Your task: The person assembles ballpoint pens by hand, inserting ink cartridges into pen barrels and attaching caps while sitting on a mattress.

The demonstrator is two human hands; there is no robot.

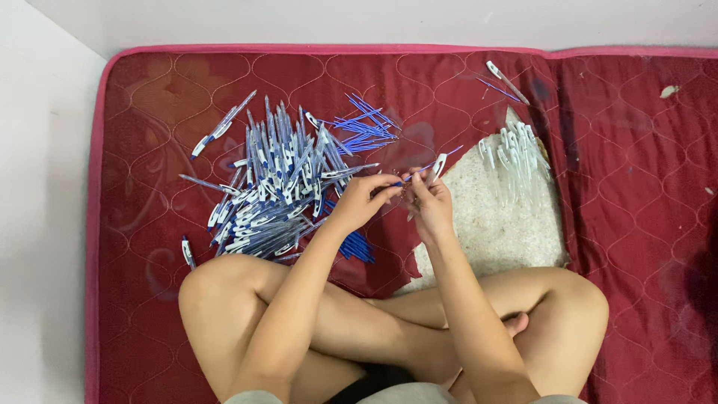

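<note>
A clear pen barrel [437, 166] with a blue refill [410, 178] sits pinched between both hands: left hand [364, 199] grips the refill, right hand [428, 202] the barrel, above a red mattress [628, 187], beside a pile of finished pens [273, 187]

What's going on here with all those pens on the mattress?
A person sits cross-legged on a red mattress, holding a pen barrel in the right hand while the left hand pinches a thin blue refill at it. A heap of blue-and-white pens lies to the left, loose refills behind, clear barrels to the right.
</note>
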